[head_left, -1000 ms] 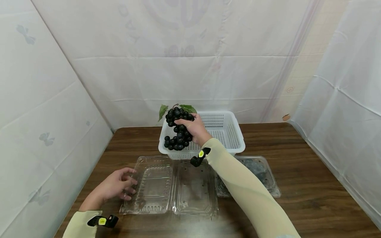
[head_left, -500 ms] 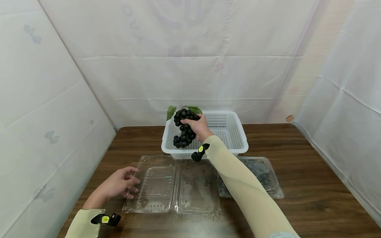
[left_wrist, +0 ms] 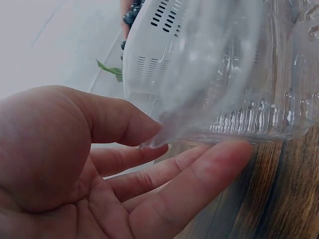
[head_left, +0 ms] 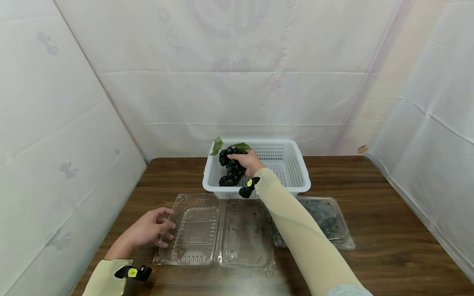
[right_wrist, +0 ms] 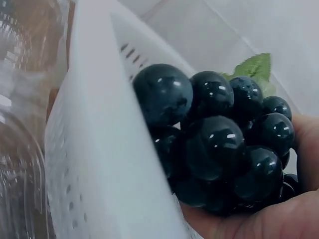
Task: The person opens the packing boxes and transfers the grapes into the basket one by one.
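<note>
My right hand [head_left: 248,161] grips a bunch of black grapes [head_left: 230,177] with green leaves, inside the left part of a white perforated plastic basket [head_left: 299,187]. In the right wrist view, the glossy grapes [right_wrist: 215,147] sit just behind the basket wall [right_wrist: 107,149], with fingers and thumb around their far side. My left hand [head_left: 152,228] is at the left edge of an open, clear plastic clamshell box [head_left: 198,230]. Seen from the left wrist, the thumb [left_wrist: 132,122] and fingers pinch the thin rim of that clamshell.
Right of the open clamshell lies a closed clear box [head_left: 326,218] with dark contents, partly hidden by my right forearm. The basket stands at the back of the brown wooden table [head_left: 389,218]. White sheeting [head_left: 222,94] hangs behind and at both sides.
My right hand has lowered the bunch of grapes from above the basket down into its left part. The left hand stays at the clamshell's edge. The whole head view has shifted slightly.
</note>
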`<state>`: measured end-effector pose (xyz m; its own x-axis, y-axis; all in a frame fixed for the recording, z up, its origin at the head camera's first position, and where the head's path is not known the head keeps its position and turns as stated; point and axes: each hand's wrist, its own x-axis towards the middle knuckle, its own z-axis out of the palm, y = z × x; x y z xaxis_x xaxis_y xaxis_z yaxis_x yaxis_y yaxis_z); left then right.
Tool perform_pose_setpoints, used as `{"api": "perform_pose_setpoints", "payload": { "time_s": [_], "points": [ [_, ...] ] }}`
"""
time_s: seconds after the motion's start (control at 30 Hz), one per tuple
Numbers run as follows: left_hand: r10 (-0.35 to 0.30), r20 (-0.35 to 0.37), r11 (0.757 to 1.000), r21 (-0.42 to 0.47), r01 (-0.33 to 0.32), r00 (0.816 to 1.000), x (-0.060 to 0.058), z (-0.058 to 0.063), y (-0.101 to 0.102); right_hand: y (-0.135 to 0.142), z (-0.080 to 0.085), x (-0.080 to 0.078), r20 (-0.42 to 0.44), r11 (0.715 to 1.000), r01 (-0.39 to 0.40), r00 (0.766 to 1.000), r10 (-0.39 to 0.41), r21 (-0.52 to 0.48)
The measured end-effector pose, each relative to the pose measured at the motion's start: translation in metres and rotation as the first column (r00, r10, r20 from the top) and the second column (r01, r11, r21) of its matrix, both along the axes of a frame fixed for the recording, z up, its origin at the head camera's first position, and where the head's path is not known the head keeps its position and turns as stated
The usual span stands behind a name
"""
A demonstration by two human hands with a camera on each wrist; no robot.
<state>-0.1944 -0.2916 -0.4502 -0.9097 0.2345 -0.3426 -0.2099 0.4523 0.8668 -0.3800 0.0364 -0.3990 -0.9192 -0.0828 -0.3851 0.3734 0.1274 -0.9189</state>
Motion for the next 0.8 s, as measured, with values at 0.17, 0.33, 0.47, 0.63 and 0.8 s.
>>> {"api": "perform_pose_setpoints", "payload": {
  "time_s": [0.17,0.33,0.47,0.63,0.8],
  "points": [
    [-0.003,0.002,1.0,0.007,0.003,1.0,0.0,-0.001,0.0,0.001,-0.005,-0.007,0.034,0.997,-0.041,0.999,0.039,0.066],
    [0.006,0.0,1.0,0.002,-0.006,1.0,0.001,0.0,0.0,0.0,-0.008,-0.011,0.056,0.989,-0.096,0.994,0.09,0.113],
    [0.007,-0.001,1.0,0.0,-0.007,1.0,0.002,0.001,0.0,0.001,-0.01,-0.009,0.062,0.989,-0.12,0.991,0.115,0.089],
    [0.008,-0.006,1.0,-0.006,-0.008,1.0,0.003,0.002,-0.001,0.004,-0.014,-0.009,0.066,0.981,-0.138,0.989,0.129,0.14],
    [0.017,-0.012,1.0,-0.02,-0.017,1.0,0.003,0.002,-0.003,0.008,-0.016,-0.009,0.054,0.969,-0.144,0.989,0.136,0.199]
  ]
}}
